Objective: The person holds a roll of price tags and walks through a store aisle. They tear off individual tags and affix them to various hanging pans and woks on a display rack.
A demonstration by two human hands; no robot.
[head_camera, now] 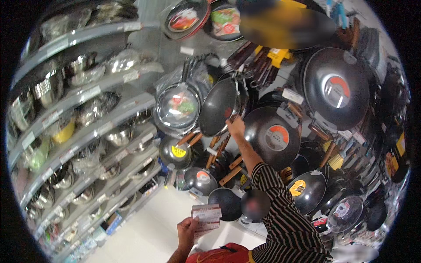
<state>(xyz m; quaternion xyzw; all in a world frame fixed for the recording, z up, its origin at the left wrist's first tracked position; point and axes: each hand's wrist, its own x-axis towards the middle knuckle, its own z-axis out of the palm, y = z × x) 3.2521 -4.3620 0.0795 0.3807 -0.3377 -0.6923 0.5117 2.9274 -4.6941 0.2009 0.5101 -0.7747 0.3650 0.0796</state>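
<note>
Low in the picture, my left hand (187,228) pinches printed paper labels (206,215) between thumb and fingers, above the pale floor. Reaching up and forward, my right hand (236,126) grips the edge of a dark, deep pan (218,108) that hangs tilted on the wall display. Its fingers are partly hidden behind the rim. Left of that pan hangs a pan with a clear lid (178,106). A large dark wok (272,134) with an orange and grey sticker hangs just right of my right hand.
Shelves (108,126) of steel bowls and pots run along the left. More woks, such as a big one (337,88), hang at the right. Below are small frying pans (200,180) and wooden handles (230,175). Yellow-tagged utensils (263,62) hang above. White floor (158,220) lies below.
</note>
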